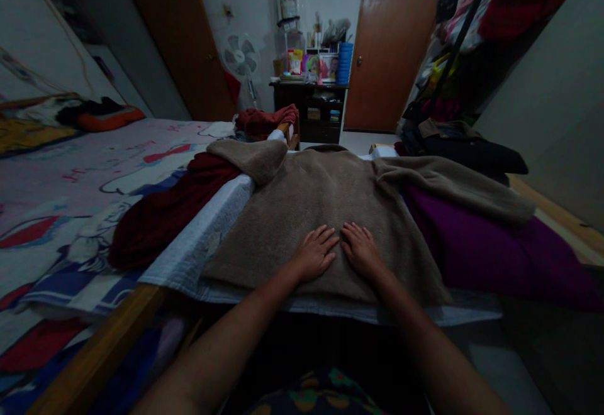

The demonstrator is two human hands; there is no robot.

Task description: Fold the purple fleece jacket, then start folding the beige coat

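A brown fuzzy sweater (325,188) lies spread out with its sleeves stretched to both sides. Its hem faces me and its collar is at the far end. On its lower middle, my left hand (315,253) rests flat with the fingers extended. My right hand (361,250) lies close beside it, also flat, fingers slightly apart. Neither hand grips the fabric. Beneath the sweater is a light blue-grey cloth (202,245), showing along the left side and the front edge.
Dark red cloth (165,220) lies at the left, near a bed with a patterned sheet (108,151). Purple fabric (500,258) sits under the right sleeve, with dark folded clothes (467,148) behind. Farther back stand a fan (240,56) and a dark cabinet (309,113).
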